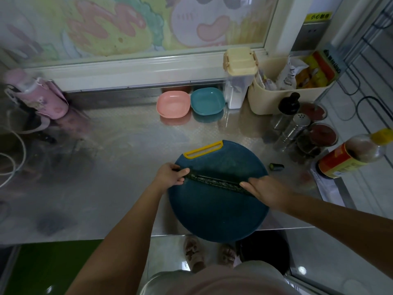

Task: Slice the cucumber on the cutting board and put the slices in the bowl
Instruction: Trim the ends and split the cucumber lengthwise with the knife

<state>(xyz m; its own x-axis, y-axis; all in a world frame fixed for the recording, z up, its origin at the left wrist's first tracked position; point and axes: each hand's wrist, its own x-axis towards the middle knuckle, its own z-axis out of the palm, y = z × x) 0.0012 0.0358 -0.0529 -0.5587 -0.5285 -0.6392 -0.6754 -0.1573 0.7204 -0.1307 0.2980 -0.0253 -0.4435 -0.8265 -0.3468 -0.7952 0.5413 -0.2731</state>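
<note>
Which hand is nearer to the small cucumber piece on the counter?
Right. The right hand holds one end of the cucumber, just left of the piece; the left hand holds the other end, across the board.

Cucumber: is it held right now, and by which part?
Yes, the cucumber is held by both ends: left hand has its grip round the left end, right hand on the right end.

The cucumber (214, 181) lay across the cutting board (219, 213), lower centre; the left bowl (173, 104) and right bowl (207, 101) sat side by side above it (cut end (277, 166) right of the board).
</note>
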